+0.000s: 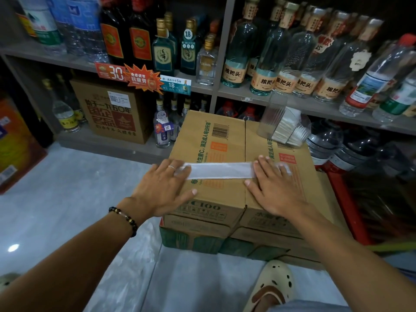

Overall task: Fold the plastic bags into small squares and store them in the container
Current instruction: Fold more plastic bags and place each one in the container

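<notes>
Two hands press flat on a plastic bag (pixel 219 170) folded into a long narrow strip across the top of a cardboard box (pixel 227 140). The left hand (pixel 165 184) covers the strip's left end, fingers straight and slightly spread; the right hand (pixel 273 184) pins the right end likewise. A clear container (pixel 284 123) holding folded bags lies on the box's far right corner, well apart from both hands.

A translucent white plastic bag (pixel 219 170) is seen on a brown cardboard box (pixel 225 194) printed with green lettering and orange blocks. A black beaded bracelet (pixel 126 219) is worn.
</notes>
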`<state>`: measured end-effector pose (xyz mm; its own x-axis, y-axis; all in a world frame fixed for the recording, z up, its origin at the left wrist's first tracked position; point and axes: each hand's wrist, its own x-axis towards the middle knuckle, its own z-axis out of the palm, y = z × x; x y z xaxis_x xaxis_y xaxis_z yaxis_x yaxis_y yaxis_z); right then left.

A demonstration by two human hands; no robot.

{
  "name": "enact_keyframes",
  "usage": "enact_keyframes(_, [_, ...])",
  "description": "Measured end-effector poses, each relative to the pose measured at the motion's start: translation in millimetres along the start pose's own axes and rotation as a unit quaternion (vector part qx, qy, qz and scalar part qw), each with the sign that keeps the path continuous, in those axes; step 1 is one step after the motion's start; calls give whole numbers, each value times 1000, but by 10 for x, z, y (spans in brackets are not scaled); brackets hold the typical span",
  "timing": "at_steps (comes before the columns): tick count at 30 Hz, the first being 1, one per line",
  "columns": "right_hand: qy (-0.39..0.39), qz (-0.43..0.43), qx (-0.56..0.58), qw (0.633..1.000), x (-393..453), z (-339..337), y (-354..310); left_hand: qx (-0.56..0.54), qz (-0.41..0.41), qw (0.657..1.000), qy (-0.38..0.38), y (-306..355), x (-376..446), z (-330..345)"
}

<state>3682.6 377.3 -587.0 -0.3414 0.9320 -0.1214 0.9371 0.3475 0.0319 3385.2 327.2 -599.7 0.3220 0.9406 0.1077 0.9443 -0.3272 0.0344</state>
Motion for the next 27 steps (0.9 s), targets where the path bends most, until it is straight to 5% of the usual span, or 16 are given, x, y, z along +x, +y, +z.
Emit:
enact_keyframes(3, [103,-69,23,992,-72,-113,-248,37,53,997,49,-35,-173,-20])
enact_keyframes(7, [104,-151,71,981,-107,-126,-655,4,60,995,80,7,-287,-57])
enact_keyframes(15, [130,-141,146,970,-32,-41,-972,-233,-60,962,129,122,-294,-307])
enact_keyframes(17, [99,-89,289,948,-25,-146,-945,-271,-102,950,118,70,-264,-324])
enact_keyframes(22, [-75,47,599,796,-46,-335,-593,-162,-69,984,-7,47,-256,-246])
enact_keyframes(27, [-104,69,593,795,-69,-363,-414,-46,73,994,-63,426,-4,-58])
